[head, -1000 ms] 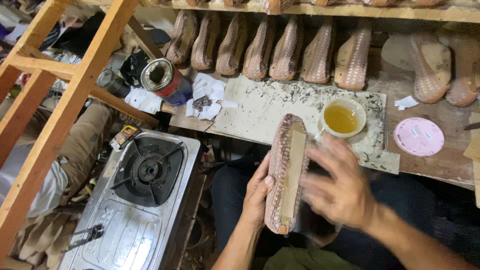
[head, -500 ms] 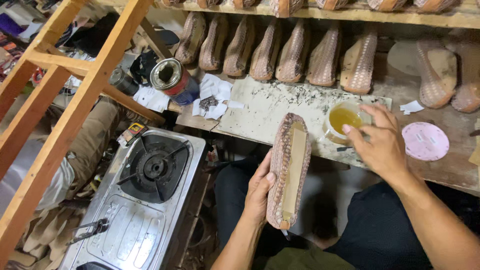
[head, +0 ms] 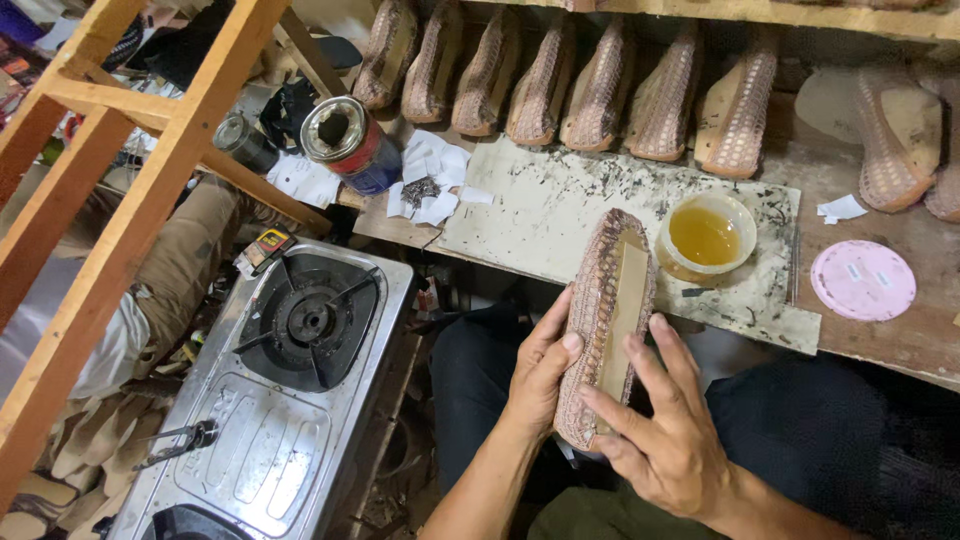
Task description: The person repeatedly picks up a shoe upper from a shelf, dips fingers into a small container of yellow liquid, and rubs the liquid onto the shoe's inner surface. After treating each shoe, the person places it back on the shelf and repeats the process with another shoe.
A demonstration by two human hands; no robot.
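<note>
L hand (head: 540, 375): grips woven shoe upper (head: 603, 320) along its left edge; thumb on the underside face, other fingers hidden behind.
R hand (head: 665, 435): fingers spread flat, not clenched; fingertips (head: 634, 350) press on the pale insole strip (head: 622, 310), lower right of shoe.
Shoe upper: held sole-up over lap, long axis approx. vertical, toe end pointing away from fingers toward bench; touched by both hands.
Glue bowl (head: 705, 235): just beyond R fingertips, on stained work board (head: 560, 200); amber liquid inside.
Pink round lid (head: 862, 280): right of bowl, well apart from R hand, on bench.
Row of woven uppers (head: 560, 85): far side of board, leaning on shelf edge, well beyond both hands.
Open tin can (head: 350, 140): up-left of L hand, by paper scraps w/ small tacks (head: 425, 188).
Gas stove (head: 290, 360): left of L hand, near, lower down.
Wooden frame (head: 140, 190): far left, well apart.
</note>
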